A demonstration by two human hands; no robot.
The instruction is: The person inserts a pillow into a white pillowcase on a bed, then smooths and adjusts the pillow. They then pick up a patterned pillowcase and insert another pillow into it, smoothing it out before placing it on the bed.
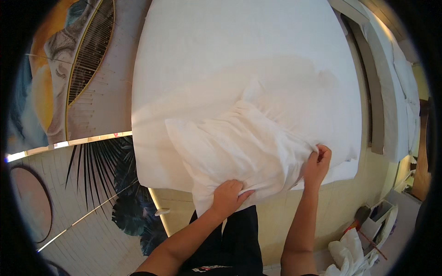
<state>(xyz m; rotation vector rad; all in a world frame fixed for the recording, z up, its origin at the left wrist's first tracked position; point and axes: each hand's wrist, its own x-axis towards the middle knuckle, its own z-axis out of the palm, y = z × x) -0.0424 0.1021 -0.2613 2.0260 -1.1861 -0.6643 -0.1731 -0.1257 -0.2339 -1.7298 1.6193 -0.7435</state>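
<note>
A pillow in a white pillowcase lies tilted across the near end of a bed with a white sheet. My left hand grips the near edge of the pillowcase, its thumb pressed over the fabric. At the pillow's right side, my right hand pinches a corner of the case between thumb and fingers. The cloth is stretched and creased between both hands. Whatever lies inside the case is covered.
A second bed with white bedding stands to the right. At lower right are a caddy and heaped white cloth on the floor. A painted mural wall and a round mirror are on the left.
</note>
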